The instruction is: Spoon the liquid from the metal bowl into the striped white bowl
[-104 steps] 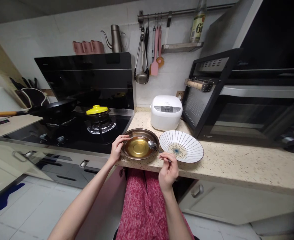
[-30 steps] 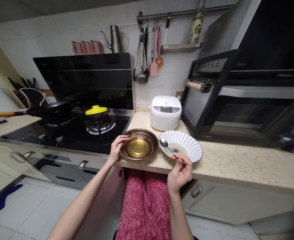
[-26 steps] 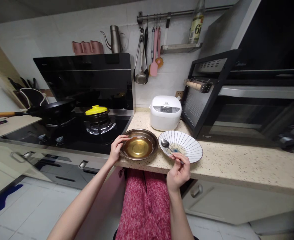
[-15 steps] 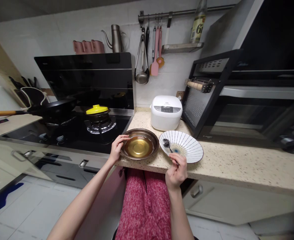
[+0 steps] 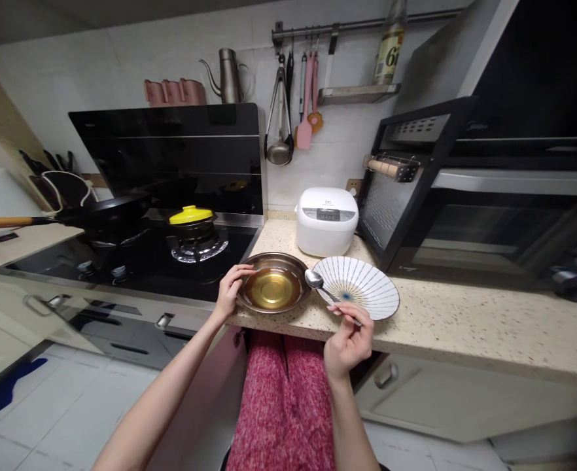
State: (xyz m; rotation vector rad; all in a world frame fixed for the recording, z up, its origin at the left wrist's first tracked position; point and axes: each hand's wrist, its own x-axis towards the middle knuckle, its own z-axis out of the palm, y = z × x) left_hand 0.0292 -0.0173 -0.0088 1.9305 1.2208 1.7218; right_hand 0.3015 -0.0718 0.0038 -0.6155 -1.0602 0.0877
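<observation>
My left hand (image 5: 229, 291) grips the left rim of a round metal bowl (image 5: 296, 263), its fingers laid over the edge. Clear liquid over a golden bottom shows inside the bowl. A metal spoon (image 5: 314, 279) is pinched in my right hand (image 5: 351, 337) by the handle. Its head hangs in the gap between the bowl's right rim and a white plate (image 5: 371, 288) with dark radiating lines and a blue centre. Both dishes stand side by side on the speckled counter, near its front edge.
Behind the dishes stands a white rice cooker (image 5: 326, 226). To the left, a yellow-lidded pot (image 5: 190, 216) and a black wok (image 5: 104, 212) sit on the gas stove (image 5: 146, 271). An oven (image 5: 504, 229) occupies the right side. Utensils hang above, including a pink spatula (image 5: 305, 131).
My right hand has turned the spoon, so its head has moved left from over the plate to beside the bowl's rim. My left hand stays where it was.
</observation>
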